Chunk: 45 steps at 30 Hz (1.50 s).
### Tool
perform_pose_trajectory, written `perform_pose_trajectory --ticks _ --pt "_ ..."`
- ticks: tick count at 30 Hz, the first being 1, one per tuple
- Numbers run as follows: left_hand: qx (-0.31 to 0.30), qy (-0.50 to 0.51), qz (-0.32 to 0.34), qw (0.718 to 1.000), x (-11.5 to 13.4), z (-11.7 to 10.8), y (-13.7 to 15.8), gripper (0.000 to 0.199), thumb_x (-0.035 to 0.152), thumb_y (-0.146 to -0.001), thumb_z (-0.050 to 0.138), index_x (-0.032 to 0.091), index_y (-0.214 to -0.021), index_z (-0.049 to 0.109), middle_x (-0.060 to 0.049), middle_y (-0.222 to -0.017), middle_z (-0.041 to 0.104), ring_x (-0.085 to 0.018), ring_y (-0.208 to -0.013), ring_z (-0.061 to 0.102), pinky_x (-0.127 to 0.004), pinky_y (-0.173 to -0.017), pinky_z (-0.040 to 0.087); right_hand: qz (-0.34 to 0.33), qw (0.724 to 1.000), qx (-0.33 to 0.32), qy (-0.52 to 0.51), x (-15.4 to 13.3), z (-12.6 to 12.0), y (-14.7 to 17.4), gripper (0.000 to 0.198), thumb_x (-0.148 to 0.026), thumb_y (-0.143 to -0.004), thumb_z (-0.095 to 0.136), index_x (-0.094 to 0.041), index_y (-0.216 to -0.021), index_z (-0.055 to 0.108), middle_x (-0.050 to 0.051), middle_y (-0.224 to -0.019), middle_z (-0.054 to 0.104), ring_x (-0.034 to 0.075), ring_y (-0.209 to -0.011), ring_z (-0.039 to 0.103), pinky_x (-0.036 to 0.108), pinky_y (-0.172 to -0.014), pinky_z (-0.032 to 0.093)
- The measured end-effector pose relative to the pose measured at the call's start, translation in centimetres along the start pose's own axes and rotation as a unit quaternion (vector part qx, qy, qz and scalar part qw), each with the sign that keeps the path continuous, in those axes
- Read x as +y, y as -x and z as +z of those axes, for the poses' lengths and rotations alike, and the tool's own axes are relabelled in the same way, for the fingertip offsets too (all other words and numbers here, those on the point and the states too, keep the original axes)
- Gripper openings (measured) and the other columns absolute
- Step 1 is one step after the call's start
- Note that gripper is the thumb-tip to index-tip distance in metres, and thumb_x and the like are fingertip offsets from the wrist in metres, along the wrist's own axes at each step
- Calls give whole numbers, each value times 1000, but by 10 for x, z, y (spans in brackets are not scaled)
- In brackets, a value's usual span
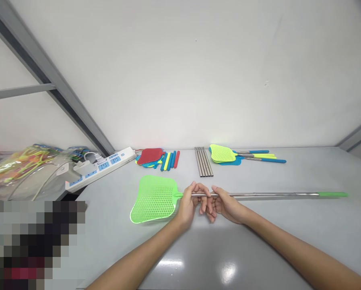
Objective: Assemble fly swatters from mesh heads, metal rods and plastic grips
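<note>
A green fly swatter (156, 197) with a long, extended metal rod lies crosswise in front of me, its mesh head to the left and its green handle (333, 194) to the right. Just beside the head, my left hand (190, 203) is closed around the rod. My right hand (224, 203) pinches the same rod a little further right, and the fingers of both hands nearly meet. Part of the rod is hidden behind the fingers.
Along the back lie a red swatter head (151, 156) over others, several coloured handles (170, 160), several metal rods (203, 162) and a pile of swatters (224, 154). On the left are a power strip (108, 166) and plastic bags (23, 169). A white wall (198, 80) stands behind.
</note>
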<state>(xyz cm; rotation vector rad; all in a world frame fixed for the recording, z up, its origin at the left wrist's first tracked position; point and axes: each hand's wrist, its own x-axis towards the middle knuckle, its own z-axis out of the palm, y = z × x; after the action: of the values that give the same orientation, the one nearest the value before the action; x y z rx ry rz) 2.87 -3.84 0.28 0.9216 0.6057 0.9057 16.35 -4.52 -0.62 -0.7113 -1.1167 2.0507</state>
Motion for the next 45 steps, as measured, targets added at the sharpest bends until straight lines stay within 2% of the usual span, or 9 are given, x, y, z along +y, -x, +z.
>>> perform_pose_trajectory --ticks 5,10,20,31,42,45 --pt "4 1 11 1000 2 3 -1 42 44 -79 25 14 -70 53 2 -36 43 -15 -35 47 -25 -38 37 -4 1000 -3 -7 0 -1 -2 56 -48 -82 23 -9 -61 57 9 -61 58 13 -47 51 27 -54 40" --pt "0 -14 25 1000 3 3 -1 40 40 -80 27 13 -73 55 0 -41 48 -15 -36 49 -26 -38 37 2 1000 -16 -17 -2 0 -2 55 -46 -83 20 -10 -61 55 10 -65 58 13 -49 51 28 -55 38" --pt "-18 -12 34 999 5 5 0 44 38 -82 25 10 -74 57 -2 -44 50 -15 -38 51 -26 -41 37 0 1000 -21 -23 -1 -3 -4 54 -46 -82 20 -10 -60 54 9 -65 58 13 -52 53 27 -55 38" --pt "-31 19 -3 999 3 -2 -4 52 44 -83 18 10 -79 57 0 -40 46 -17 -36 49 -27 -36 35 8 1000 1 -17 -2 -1 -4 54 -45 -81 21 -9 -61 56 9 -62 57 15 -51 55 27 -53 39" --pt "-21 5 1 1000 3 -2 -4 46 40 -82 23 10 -82 58 0 -43 48 -15 -37 48 -27 -37 37 6 1000 -8 -25 -3 -2 -3 54 -46 -81 21 -9 -62 56 10 -63 58 16 -51 56 28 -54 38" --pt "-24 11 -8 1000 2 -3 -4 48 42 -82 22 11 -85 58 2 -38 43 -18 -35 49 -30 -37 39 8 1000 -3 -23 -2 -3 -3 56 -47 -81 22 -9 -58 56 10 -59 58 17 -51 55 30 -56 38"
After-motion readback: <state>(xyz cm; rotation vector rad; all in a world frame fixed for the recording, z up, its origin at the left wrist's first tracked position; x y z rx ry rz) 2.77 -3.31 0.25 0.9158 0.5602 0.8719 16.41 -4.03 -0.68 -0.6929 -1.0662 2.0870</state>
